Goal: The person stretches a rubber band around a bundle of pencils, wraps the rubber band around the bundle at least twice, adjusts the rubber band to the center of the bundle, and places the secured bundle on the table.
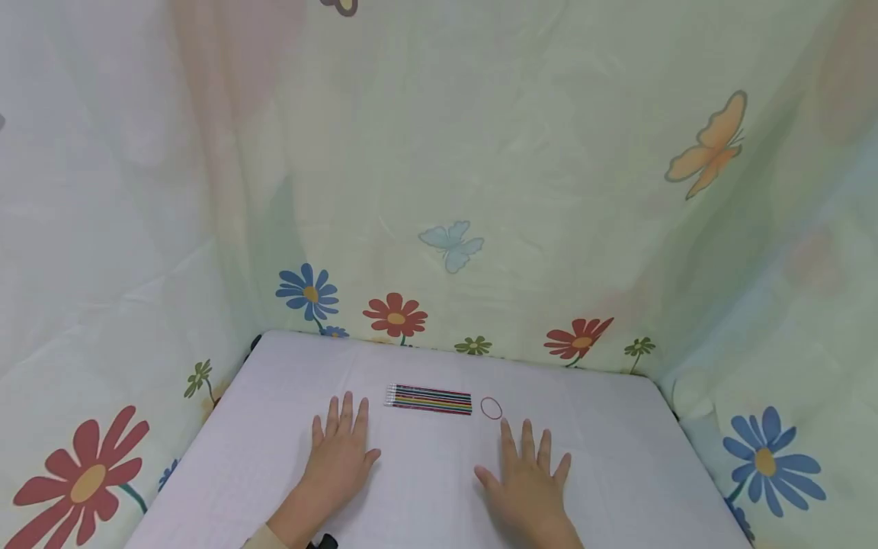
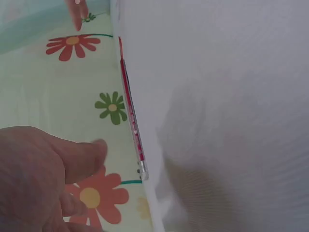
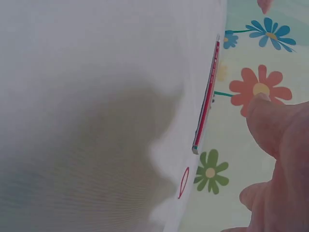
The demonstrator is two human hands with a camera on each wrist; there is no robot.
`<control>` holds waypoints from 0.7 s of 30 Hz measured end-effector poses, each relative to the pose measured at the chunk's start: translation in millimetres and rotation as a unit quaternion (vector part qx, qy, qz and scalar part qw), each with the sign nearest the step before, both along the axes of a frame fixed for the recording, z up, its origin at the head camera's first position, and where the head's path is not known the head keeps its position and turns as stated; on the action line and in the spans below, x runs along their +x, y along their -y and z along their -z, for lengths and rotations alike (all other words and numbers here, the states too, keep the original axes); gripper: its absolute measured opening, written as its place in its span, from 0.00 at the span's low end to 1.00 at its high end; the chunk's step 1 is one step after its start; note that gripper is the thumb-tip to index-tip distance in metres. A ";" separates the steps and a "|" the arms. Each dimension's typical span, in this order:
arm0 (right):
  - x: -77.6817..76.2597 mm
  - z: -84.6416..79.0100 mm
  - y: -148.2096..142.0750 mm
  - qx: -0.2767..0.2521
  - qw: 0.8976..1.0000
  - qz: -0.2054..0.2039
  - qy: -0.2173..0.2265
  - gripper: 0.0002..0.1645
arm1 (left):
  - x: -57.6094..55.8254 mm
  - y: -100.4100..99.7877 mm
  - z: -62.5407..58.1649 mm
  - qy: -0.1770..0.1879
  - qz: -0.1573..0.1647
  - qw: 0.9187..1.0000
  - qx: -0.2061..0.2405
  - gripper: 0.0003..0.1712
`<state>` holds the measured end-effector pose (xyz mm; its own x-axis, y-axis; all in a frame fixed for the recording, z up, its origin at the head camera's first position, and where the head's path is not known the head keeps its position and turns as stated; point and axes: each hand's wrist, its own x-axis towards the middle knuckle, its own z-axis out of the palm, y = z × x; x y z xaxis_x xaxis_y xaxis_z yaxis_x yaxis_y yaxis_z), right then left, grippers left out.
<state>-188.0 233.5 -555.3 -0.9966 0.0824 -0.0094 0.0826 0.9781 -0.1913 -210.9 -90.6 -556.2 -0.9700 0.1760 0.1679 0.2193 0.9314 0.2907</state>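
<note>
Several colored pencils (image 1: 430, 399) lie side by side in a flat row on the white table, their pale ends to the left. Just right of them is a thin red rubber band (image 1: 491, 408), lying as an oval loop. My left hand (image 1: 341, 456) is spread with straight fingers, left of and nearer than the pencils. On the other side my right hand (image 1: 528, 480) is spread too, its fingertips just below the rubber band. Neither hand holds anything. Both wrist views show the pencil row (image 2: 133, 113) edge-on beyond the thumb.
The white table (image 1: 604, 435) has a fabric curtain (image 1: 549, 191) printed with flowers and butterflies behind it and along both sides. A small black object (image 1: 328, 541) shows by the left wrist at the bottom edge.
</note>
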 end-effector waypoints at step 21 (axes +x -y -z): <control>-64.8 -16.1 26.4 0.016 0.991 -0.117 -0.065 0.43 | -51.6 -31.3 -3.3 -0.039 0.036 0.996 -0.076 0.28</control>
<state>-252.8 207.1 -539.2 -0.9810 -0.1529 0.1191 -0.1704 0.9733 -0.1536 -262.5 -59.3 -552.9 -0.9389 0.2745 0.2079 0.3040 0.9443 0.1263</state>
